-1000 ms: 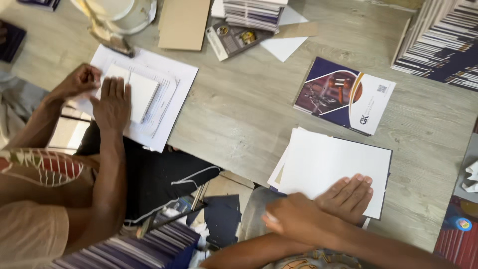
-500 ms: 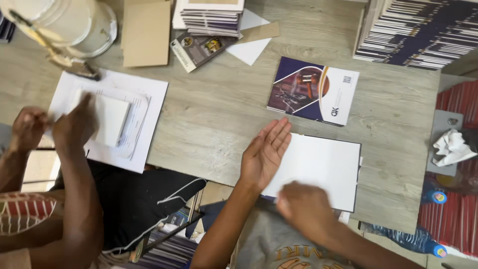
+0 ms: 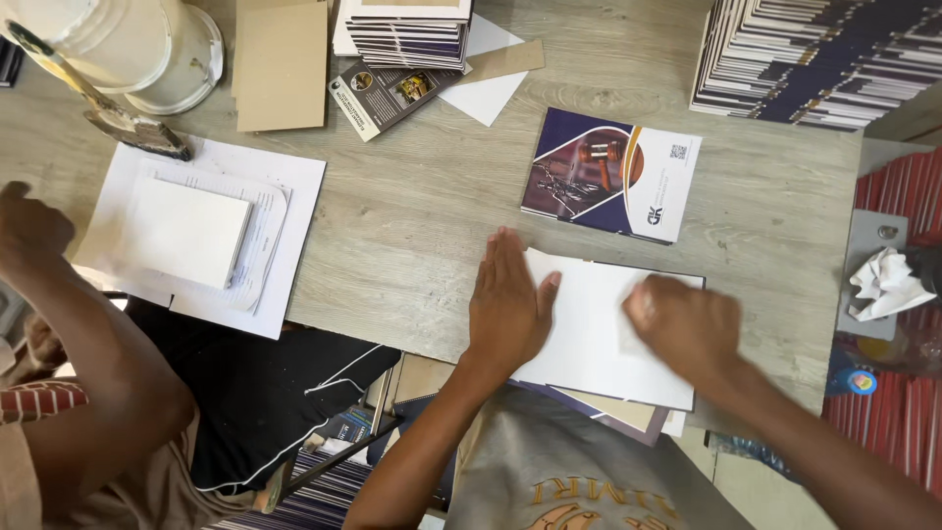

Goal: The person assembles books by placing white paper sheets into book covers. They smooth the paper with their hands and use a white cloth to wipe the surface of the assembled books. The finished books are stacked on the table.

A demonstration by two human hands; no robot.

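Two-handed smoothing of white sheet (image 3: 599, 334) on worktop (image 3: 412, 226), booklet (image 3: 610, 175) at twelve o'clock: left hand (image 3: 507, 304) fingers released flat, right hand (image 3: 684, 324) blurred, cannot tell; needed even pressure.

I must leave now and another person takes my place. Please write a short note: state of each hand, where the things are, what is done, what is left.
Left hand: flat, palm down on the left edge of the white sheet.
Right hand: blurred, pressing on the same sheet, holding nothing.
The sheet tops a small pile at the near edge of the table; the printed cover lies just beyond it.
Done: sheet laid on the pile.
Left: cannot tell; stacks of booklets sit at the far right.
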